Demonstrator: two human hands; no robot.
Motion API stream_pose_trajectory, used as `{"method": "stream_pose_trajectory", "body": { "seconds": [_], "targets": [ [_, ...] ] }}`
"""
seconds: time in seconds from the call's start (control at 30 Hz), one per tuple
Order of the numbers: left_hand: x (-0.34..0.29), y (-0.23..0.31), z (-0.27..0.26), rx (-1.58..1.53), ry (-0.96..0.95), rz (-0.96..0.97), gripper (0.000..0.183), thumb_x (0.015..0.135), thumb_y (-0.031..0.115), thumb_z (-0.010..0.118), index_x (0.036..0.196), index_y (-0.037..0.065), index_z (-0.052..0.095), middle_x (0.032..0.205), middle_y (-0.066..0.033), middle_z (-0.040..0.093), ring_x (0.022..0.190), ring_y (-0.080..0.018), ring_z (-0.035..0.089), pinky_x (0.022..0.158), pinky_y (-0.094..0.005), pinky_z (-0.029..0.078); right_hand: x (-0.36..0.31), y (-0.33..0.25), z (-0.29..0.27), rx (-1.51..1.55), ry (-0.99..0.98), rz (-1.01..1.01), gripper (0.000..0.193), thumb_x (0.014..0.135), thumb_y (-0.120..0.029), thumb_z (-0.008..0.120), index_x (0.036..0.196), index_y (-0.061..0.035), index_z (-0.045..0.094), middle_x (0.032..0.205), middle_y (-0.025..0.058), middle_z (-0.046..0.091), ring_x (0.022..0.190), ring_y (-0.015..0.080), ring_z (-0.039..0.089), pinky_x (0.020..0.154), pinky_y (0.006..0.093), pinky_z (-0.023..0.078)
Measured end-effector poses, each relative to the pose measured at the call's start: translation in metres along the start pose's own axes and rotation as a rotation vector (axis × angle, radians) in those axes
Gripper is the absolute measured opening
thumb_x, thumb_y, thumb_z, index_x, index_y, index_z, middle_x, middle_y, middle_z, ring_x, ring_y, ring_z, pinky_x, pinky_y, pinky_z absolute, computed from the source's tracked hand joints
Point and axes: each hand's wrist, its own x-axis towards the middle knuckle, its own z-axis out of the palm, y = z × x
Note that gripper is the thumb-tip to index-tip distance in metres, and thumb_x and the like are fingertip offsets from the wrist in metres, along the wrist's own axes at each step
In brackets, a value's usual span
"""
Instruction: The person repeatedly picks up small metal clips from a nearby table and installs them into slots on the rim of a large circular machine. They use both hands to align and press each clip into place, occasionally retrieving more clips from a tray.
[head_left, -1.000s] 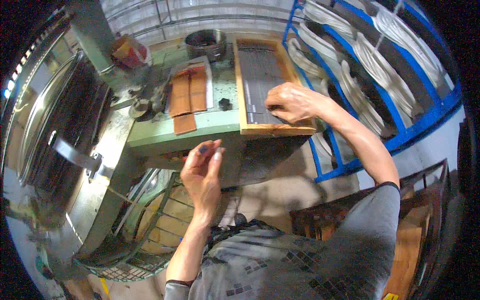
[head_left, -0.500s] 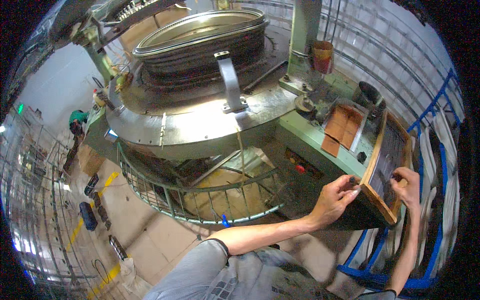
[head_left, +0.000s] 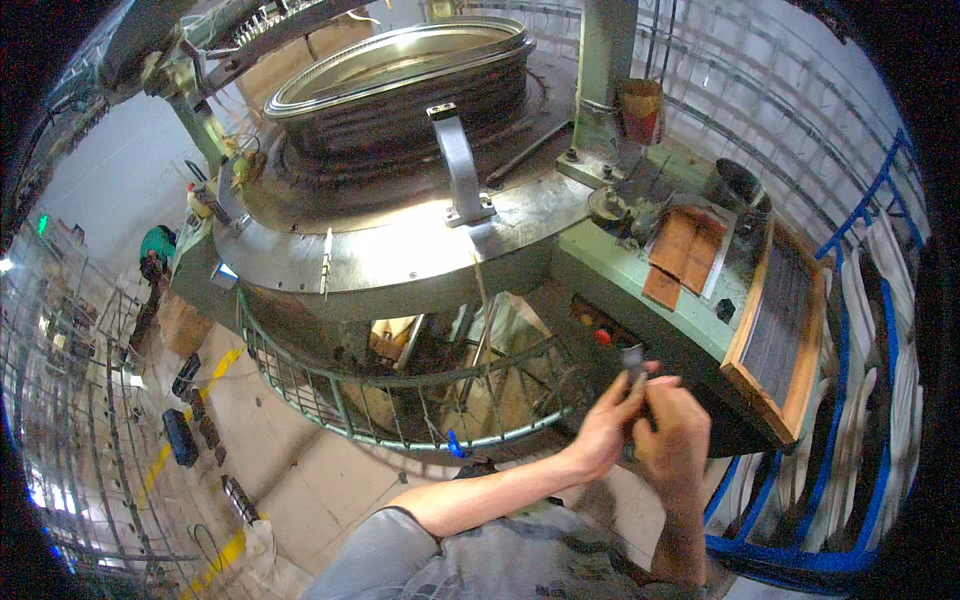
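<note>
My left hand and my right hand meet in front of my body, below the green machine bed. Between the left thumb and fingers stands a small grey metal piece, blurred at its top end. The right hand is closed right beside it, fingertips close to the piece; what it grips is hidden. To the right of the hands, a wooden-framed tray leans on the end of the bed, with rows of thin dark strips inside. Neither hand touches that tray.
A large round machine with a steel ring plate fills the middle, with a curved green rail below. Brown cardboard pieces, a dark cup and a red button are on the bed. Blue racks hold white cloth. A person stoops far left.
Both hands have left the wooden tray and moved left. The right hand came across from the tray's inside to join the left, and the small metal piece now shows between them.
</note>
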Motion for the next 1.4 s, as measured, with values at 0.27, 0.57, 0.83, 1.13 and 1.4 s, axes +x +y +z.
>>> {"method": "stream_pose_trajectory", "body": {
  "seconds": [0.27,0.57,0.83,1.13,1.4],
  "targets": [
    [-0.127,0.018,-0.088,0.025,0.429,-0.296,0.048,0.1,0.009,0.059,0.144,0.008,0.039,0.135,-0.02,0.059,0.105,-0.0342,0.069,0.092,-0.0485,0.058,-0.034,0.047,0.066,0.303,0.017,0.19,0.02,0.086,-0.01,0.074,0.1,0.0044,0.069,0.09,0.0185,0.072,0.077,0.0323,0.071,0.069,0.0371,0.054],
    [-0.217,0.029,-0.104,-0.061,0.324,-0.4,0.048,0.099,0.01,0.063,0.142,0.005,0.041,0.138,-0.0214,0.058,0.109,-0.0363,0.069,0.096,-0.0523,0.056,0.029,0.079,0.167,0.195,0.127,0.157,0.032,0.09,-0.01,0.069,0.12,0.0005,0.067,0.108,0.0215,0.071,0.094,0.0394,0.069,0.08,0.0425,0.055],
    [-0.248,0.08,-0.143,-0.13,0.164,-0.44,0.061,0.1,0.013,0.064,0.151,0.003,0.033,0.144,-0.0201,0.054,0.123,-0.0355,0.062,0.107,-0.0479,0.049,0.042,0.09,0.207,-0.001,0.325,0.11,0.017,0.091,-0.015,0.071,0.106,-0.0065,0.075,0.082,0.0175,0.071,0.07,0.0341,0.069,0.063,0.0429,0.053],
    [-0.293,0.209,-0.245,-0.079,0.034,-0.444,0.059,0.099,0.015,0.065,0.148,0.003,0.036,0.14,-0.0196,0.057,0.121,-0.0341,0.062,0.103,-0.0472,0.051,0.037,0.086,0.239,0.042,0.417,0.434,0.024,0.093,-0.015,0.07,0.111,-0.0005,0.075,0.107,0.0171,0.075,0.095,0.0286,0.074,0.086,0.0366,0.056],
    [-0.311,0.274,-0.289,-0.069,0.033,-0.394,0.058,0.099,0.014,0.065,0.148,0.003,0.035,0.138,-0.0243,0.057,0.118,-0.0375,0.064,0.104,-0.0534,0.05,0.036,0.078,0.25,0.064,0.563,0.654,0.033,0.095,-0.026,0.071,0.109,0.0041,0.074,0.098,0.0149,0.076,0.081,0.0214,0.072,0.075,0.035,0.055]
  ]
}}
